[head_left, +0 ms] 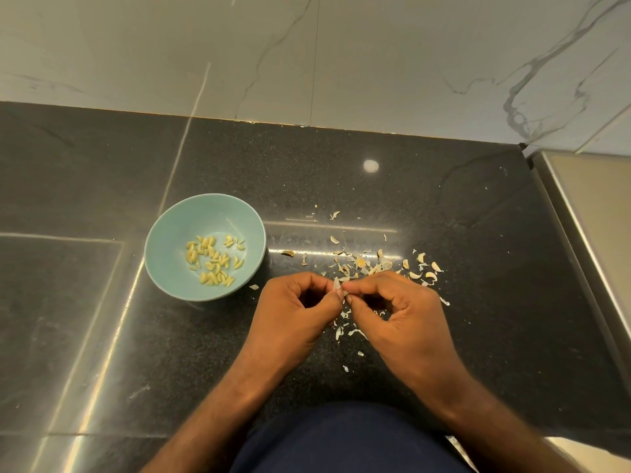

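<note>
1. The left hand [293, 312] and right hand [396, 312] meet fingertip to fingertip just above the counter [341, 186]. Both have curled fingers and pinch the same garlic clove [338, 285].
2. The clove sits between the thumbs and forefingers of both hands and is mostly hidden by them. Only a pale, papery edge pokes up.
3. A light blue bowl [191, 223] stands on the counter to the left of the hands, near the left hand but not touching it. It holds a loose heap of peeled cloves [213, 261], yellowish and bare.
4. Garlic skins [355, 262] lie scattered on the dark speckled counter beyond and beneath the hands.
5. A few unpeeled cloves [423, 268] lie beyond the right hand, among the skins.
6. A veined marble wall [341, 63] rises behind the counter.
7. The person's dark blue clothing [348, 438] shows at the bottom edge.
</note>
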Demonstrator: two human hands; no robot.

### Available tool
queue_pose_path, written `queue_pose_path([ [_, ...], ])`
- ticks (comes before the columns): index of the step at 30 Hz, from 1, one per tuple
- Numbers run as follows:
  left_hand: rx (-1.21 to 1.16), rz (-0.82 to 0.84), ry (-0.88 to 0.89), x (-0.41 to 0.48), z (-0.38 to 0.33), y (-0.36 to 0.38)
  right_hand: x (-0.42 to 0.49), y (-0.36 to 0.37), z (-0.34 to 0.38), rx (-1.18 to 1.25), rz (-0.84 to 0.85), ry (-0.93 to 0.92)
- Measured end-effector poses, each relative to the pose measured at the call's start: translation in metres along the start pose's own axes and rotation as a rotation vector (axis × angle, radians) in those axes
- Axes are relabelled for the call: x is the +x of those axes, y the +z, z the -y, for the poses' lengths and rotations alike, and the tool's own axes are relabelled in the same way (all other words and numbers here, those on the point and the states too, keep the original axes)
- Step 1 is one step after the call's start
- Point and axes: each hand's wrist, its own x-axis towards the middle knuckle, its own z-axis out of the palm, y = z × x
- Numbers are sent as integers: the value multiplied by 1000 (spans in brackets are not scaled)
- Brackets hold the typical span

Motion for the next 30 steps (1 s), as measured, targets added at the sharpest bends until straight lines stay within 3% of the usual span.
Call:
queue_pose_path([
  [8, -68, -12, -52, 0, -1, 0, -2, 0, 3, 199, 44, 127],
  [14, -152, -45, -106, 1, -1, 2, 3, 4, 6, 780, 18, 457],
  [19, 12, -93, -84, 4, 10, 1, 9, 3, 5, 1084, 52, 633],
  [25, 570, -21, 96, 10, 32, 1, 11, 5, 0, 1095, 56, 649],
  [28, 682, -41, 62, 9, 29, -1, 12, 6, -6, 990, 25, 593],
  [30, 560, -74, 31, 8, 25, -2, 12, 6, -8, 866, 2, 535],
])
